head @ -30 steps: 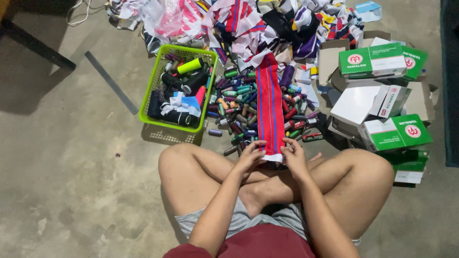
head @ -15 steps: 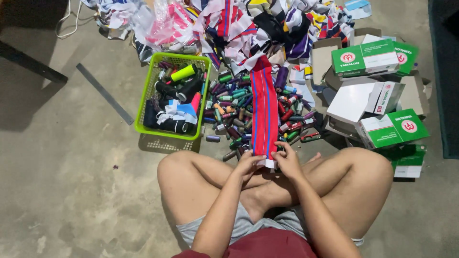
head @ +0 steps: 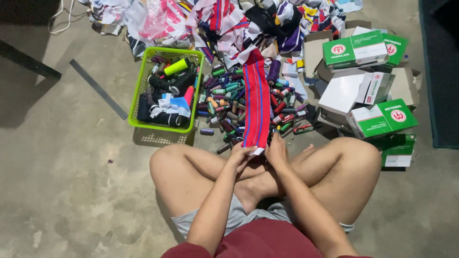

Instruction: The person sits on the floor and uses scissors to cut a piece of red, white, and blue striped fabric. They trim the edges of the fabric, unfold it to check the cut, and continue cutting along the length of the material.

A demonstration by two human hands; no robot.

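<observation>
On the concrete floor, between crossed legs, both hands meet at the near end of a long red-and-blue striped cloth strip [head: 256, 102]. Left hand [head: 240, 156] curled closed on the strip's near left corner; right hand [head: 276, 152] closed on the right corner, fingers bent over the edge. The strip runs away from the hands, lying flat over a heap of thread spools [head: 224, 100], its far end reaching a pile of cloth scraps [head: 229, 19].

Judgement: the strip looks thin, soft and light; it would sag and fold if lifted by one point. Best taken at the two end corners, pinched, as now, to keep it flat.

Beside it: green plastic basket [head: 139, 91] to the left, green-and-white cardboard boxes [head: 382, 117] to the right.
</observation>
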